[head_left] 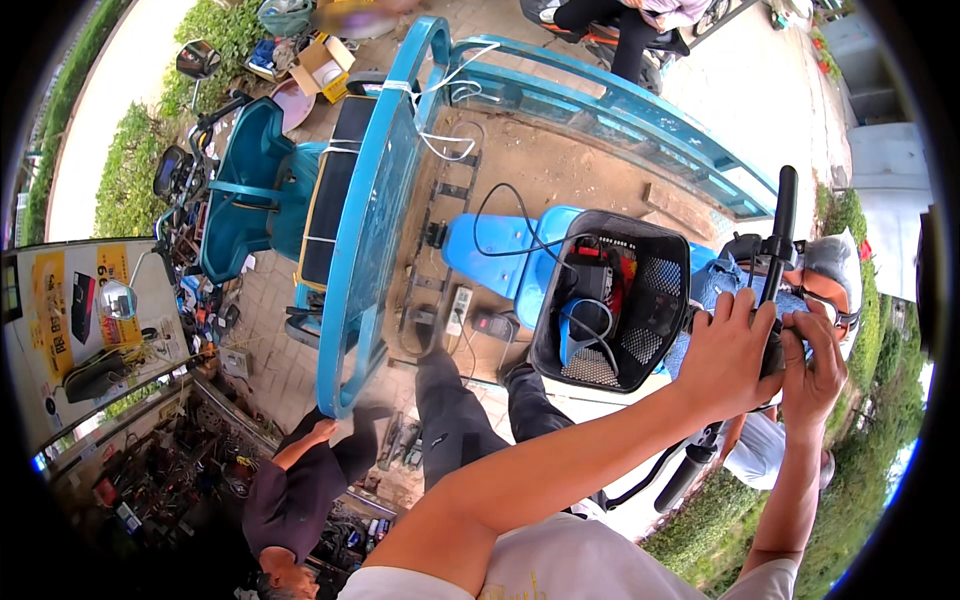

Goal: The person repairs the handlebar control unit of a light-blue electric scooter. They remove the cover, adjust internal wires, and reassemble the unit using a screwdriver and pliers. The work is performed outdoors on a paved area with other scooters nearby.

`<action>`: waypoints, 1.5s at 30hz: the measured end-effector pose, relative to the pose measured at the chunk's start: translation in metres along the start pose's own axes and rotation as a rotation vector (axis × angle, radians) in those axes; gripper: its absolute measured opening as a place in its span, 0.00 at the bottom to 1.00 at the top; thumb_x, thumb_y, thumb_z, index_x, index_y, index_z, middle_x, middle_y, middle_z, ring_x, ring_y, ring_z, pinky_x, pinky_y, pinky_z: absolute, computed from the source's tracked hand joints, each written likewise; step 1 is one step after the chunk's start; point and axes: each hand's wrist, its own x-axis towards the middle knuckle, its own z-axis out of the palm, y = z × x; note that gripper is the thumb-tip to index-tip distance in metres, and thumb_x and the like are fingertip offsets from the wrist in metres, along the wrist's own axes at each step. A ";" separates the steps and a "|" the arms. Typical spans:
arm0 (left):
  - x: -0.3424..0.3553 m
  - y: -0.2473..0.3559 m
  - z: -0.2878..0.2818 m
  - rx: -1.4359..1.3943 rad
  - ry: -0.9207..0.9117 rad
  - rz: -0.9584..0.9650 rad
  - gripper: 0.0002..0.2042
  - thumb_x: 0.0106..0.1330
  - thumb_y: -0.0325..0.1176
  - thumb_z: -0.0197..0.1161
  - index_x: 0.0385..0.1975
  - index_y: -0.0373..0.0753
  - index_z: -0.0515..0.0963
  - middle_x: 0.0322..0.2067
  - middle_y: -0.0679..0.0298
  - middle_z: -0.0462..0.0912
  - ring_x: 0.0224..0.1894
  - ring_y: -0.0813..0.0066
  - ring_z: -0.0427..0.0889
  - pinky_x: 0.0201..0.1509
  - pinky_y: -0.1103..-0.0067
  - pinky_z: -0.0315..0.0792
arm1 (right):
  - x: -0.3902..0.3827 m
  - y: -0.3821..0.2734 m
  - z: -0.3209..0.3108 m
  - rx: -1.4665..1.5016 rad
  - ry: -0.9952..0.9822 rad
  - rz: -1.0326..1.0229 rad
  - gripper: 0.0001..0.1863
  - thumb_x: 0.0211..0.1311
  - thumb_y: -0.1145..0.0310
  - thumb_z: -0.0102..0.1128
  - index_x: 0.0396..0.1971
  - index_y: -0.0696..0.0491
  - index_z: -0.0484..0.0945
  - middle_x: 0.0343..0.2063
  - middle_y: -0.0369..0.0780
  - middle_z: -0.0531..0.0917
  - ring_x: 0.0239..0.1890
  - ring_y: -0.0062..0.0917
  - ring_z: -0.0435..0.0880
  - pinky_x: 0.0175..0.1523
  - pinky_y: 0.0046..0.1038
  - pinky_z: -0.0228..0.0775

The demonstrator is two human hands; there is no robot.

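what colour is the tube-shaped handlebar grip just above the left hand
The upper tube-shaped handlebar grip is black; the head view shows it best.

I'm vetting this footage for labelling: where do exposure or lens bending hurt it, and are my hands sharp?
All in the head view: pavement at upper right nearly washed out; clutter at lower left sunk in shadow; far teal rail bowed, likely by the fisheye; left hand and right hand reasonably sharp.
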 end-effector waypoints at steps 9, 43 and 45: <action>-0.010 -0.012 0.018 -0.164 0.282 -0.020 0.41 0.44 0.40 0.75 0.57 0.27 0.63 0.53 0.39 0.68 0.55 0.40 0.68 0.61 0.57 0.62 | 0.020 -0.031 -0.016 0.320 -0.181 0.390 0.13 0.56 0.80 0.61 0.42 0.59 0.83 0.36 0.42 0.86 0.38 0.27 0.86 0.43 0.28 0.76; 0.003 0.010 -0.006 0.019 0.097 -0.149 0.31 0.74 0.52 0.44 0.69 0.36 0.59 0.64 0.55 0.66 0.66 0.58 0.68 0.68 0.64 0.66 | -0.392 0.022 0.242 0.839 0.810 1.791 0.12 0.62 0.67 0.61 0.41 0.60 0.80 0.31 0.44 0.84 0.36 0.25 0.82 0.44 0.30 0.73; 0.016 0.017 -0.021 0.466 0.041 0.108 0.31 0.72 0.51 0.43 0.69 0.36 0.57 0.67 0.48 0.59 0.69 0.51 0.63 0.68 0.60 0.65 | -0.403 0.016 0.282 0.935 0.695 1.848 0.12 0.62 0.66 0.62 0.38 0.59 0.80 0.27 0.44 0.84 0.32 0.28 0.83 0.41 0.31 0.74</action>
